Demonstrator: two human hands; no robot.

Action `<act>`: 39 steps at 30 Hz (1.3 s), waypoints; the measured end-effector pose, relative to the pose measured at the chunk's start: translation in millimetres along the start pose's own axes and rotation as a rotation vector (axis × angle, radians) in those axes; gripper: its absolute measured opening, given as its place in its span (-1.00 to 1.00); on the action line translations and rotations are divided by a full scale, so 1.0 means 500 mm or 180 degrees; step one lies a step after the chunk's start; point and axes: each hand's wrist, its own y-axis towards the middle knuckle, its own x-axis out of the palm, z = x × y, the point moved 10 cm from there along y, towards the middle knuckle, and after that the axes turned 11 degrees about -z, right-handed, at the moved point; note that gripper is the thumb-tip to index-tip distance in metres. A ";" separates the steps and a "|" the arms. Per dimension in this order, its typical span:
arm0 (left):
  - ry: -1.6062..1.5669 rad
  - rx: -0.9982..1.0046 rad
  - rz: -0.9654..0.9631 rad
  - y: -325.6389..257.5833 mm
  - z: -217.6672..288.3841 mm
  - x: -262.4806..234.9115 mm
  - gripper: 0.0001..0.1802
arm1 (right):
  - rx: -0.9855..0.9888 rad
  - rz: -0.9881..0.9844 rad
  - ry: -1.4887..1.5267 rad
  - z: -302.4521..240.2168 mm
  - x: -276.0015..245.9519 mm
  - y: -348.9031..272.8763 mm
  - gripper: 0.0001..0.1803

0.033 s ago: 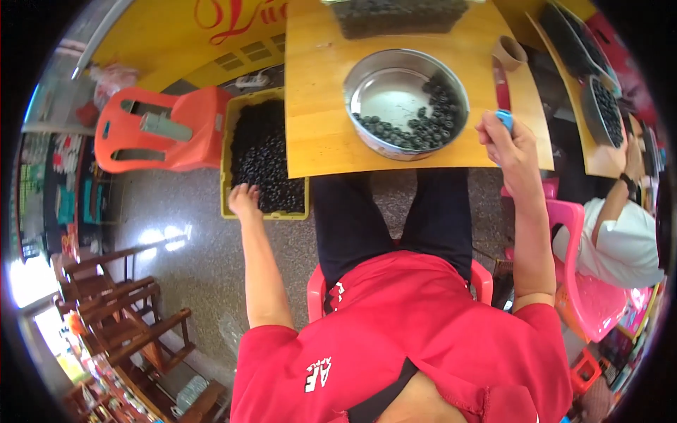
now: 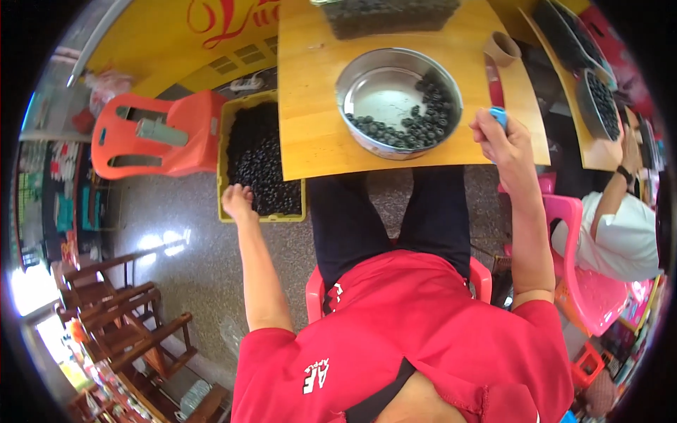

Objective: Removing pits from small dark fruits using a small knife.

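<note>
My left hand reaches down to the floor, fingers curled at the near edge of a yellow crate full of small dark round fruits. Its grasp is hidden. My right hand rests at the right front edge of the wooden table, closed around a small blue-handled tool with a red part lying on the table beyond it. To the left of that hand stands a steel bowl holding the same dark fruits along its near and right sides.
A brown paper cup stands behind my right hand and a dark tray at the table's far edge. An orange plastic chair lies left of the crate. A person in white sits on a pink chair at right, beside fruit trays. Wooden chairs stand at lower left.
</note>
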 end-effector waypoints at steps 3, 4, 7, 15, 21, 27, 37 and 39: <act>0.0572 0.1223 -0.0645 -0.105 0.225 0.200 -0.74 | -0.0008 0.0090 -0.0020 0.013 -0.034 -0.012 -0.75; 0.0541 0.1396 -0.1157 -0.154 0.288 0.279 -0.75 | -0.0039 0.0010 -0.0009 0.016 -0.034 -0.014 -0.75; 0.0921 0.1879 -0.2510 -0.320 0.422 0.480 -0.81 | -0.0097 -0.0032 -0.0035 0.014 -0.024 -0.015 -0.75; 0.2662 0.3924 -0.5022 -0.580 0.345 0.827 -0.83 | -0.0356 -0.0095 -0.0271 -0.023 -0.014 -0.037 -0.74; 0.3843 0.4177 -0.5391 -0.586 0.251 0.887 -0.76 | -0.0299 0.0009 -0.0210 -0.011 -0.047 -0.053 -0.74; 0.1932 0.1652 -0.5395 -0.543 0.309 0.856 -0.80 | -0.0454 -0.0171 0.0117 -0.011 -0.016 -0.026 -0.74; 0.0503 0.0946 -0.5271 -0.594 0.383 0.770 -0.77 | -0.0726 -0.0391 0.1165 -0.043 0.086 0.028 -0.74; 0.0401 0.1792 -0.4958 -0.603 0.414 0.754 -0.75 | -0.0429 -0.0507 0.1556 -0.028 0.102 0.032 -0.74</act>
